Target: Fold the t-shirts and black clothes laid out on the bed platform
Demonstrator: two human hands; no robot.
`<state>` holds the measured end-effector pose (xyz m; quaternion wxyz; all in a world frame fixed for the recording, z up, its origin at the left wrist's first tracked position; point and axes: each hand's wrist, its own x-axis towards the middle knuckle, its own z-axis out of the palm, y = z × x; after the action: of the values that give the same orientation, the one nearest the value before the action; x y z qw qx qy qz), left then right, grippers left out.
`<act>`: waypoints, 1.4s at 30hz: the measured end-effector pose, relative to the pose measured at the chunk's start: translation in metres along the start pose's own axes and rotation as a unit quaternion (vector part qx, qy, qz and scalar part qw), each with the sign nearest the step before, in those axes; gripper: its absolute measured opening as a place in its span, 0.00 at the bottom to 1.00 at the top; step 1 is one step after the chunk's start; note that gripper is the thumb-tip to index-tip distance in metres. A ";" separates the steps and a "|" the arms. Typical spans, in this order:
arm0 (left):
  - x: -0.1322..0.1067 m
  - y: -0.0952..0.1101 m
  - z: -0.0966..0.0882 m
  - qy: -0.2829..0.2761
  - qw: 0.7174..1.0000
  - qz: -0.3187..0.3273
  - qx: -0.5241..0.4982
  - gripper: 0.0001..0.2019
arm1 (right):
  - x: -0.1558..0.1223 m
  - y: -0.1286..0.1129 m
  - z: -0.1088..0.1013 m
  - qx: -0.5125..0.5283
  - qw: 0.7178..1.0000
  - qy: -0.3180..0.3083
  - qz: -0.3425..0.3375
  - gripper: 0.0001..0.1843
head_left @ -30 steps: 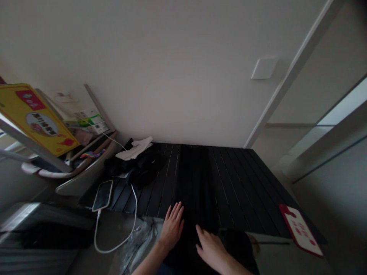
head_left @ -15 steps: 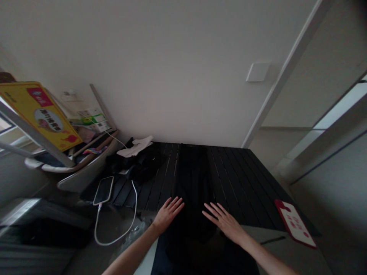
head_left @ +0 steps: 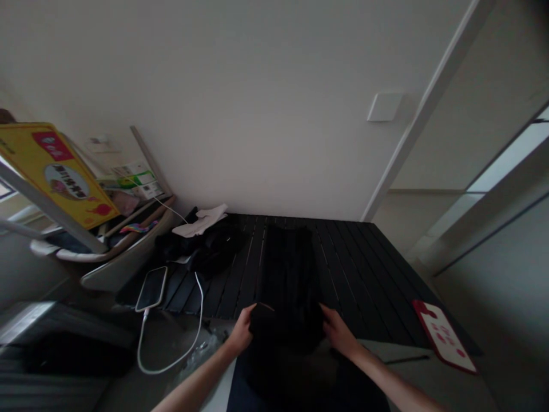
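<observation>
A long black garment [head_left: 288, 274] lies flat down the middle of the black slatted table [head_left: 364, 269]. My left hand [head_left: 241, 333] grips its near left corner, fingers curled under the cloth. My right hand [head_left: 337, 331] grips the near right corner the same way. The near edge of the garment is lifted a little between my hands; the rest lies flat toward the wall.
A heap of dark clothes [head_left: 206, 246] with a white cloth [head_left: 201, 220] on top sits at the table's back left. A phone [head_left: 152, 288] on a white cable [head_left: 189, 337] lies at the left edge. A red and white card [head_left: 446, 337] rests front right. A yellow box [head_left: 55, 171] stands far left.
My hands lay flat with fingers spread on the garment's near end; they have moved to its two near corners and closed on the cloth, lifting that edge.
</observation>
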<state>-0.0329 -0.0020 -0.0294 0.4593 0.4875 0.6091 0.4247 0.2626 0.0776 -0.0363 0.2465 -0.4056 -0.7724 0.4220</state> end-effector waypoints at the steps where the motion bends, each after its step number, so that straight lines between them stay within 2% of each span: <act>1: 0.006 0.001 0.003 0.037 0.999 -0.017 -0.025 0.18 | 0.008 0.000 -0.002 0.050 0.997 0.048 0.045 0.24; 3: 0.020 0.001 0.010 0.062 0.997 -0.028 -0.040 0.21 | 0.023 0.003 -0.004 0.119 0.980 0.111 0.114 0.25; 6: 0.040 -0.006 0.019 0.046 0.996 -0.051 -0.050 0.26 | 0.040 0.015 0.000 0.144 0.966 0.126 0.175 0.27; 9: 0.054 -0.015 0.023 0.054 0.997 -0.059 0.005 0.29 | 0.047 0.029 0.004 0.111 0.971 0.103 0.186 0.37; 12: 0.064 -0.013 0.022 0.066 0.994 -0.045 0.070 0.32 | 0.053 0.037 0.003 0.020 0.982 0.112 0.153 0.42; 14: 0.071 -0.005 0.021 0.071 0.993 -0.026 0.087 0.35 | 0.060 0.039 -0.001 -0.004 0.981 0.147 0.123 0.38; 16: 0.079 0.002 0.019 0.084 0.993 -0.013 0.085 0.35 | 0.067 0.040 -0.006 0.008 0.978 0.180 0.106 0.28; 18: 0.089 0.007 0.016 0.095 0.992 -0.016 0.076 0.29 | 0.074 0.042 -0.013 0.031 0.977 0.186 0.100 0.18; 20: 0.098 0.010 0.011 0.094 0.993 -0.028 0.063 0.19 | 0.077 0.044 -0.021 0.053 0.978 0.173 0.101 0.13; 22: 0.105 0.012 0.004 0.077 0.995 -0.036 0.047 0.13 | 0.079 0.045 -0.030 0.083 0.979 0.152 0.106 0.15; 27: 0.117 0.024 -0.018 -0.005 0.998 -0.063 -0.013 0.20 | 0.086 0.046 -0.059 0.166 0.973 0.096 0.132 0.22; 30: 0.129 0.036 -0.028 -0.056 0.993 -0.093 -0.049 0.21 | 0.102 0.044 -0.073 0.191 0.967 0.092 0.141 0.23; 32: 0.141 0.042 -0.031 -0.068 0.989 -0.114 -0.070 0.23 | 0.116 0.045 -0.076 0.195 0.965 0.098 0.146 0.23; 34: 0.153 0.045 -0.030 -0.057 0.986 -0.129 -0.088 0.25 | 0.128 0.047 -0.072 0.191 0.962 0.114 0.156 0.25; 37: 0.163 0.041 -0.025 -0.010 0.984 -0.148 -0.104 0.29 | 0.136 0.055 -0.058 0.171 0.955 0.149 0.191 0.30; 42: 0.145 0.020 -0.019 0.086 0.977 -0.181 -0.077 0.26 | 0.117 0.070 -0.032 0.103 0.935 0.222 0.258 0.39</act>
<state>-0.0624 0.1426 -0.0266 0.5102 0.2939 0.6903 0.4203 0.2512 0.2114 -0.0746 0.3347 -0.6463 -0.5197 0.4475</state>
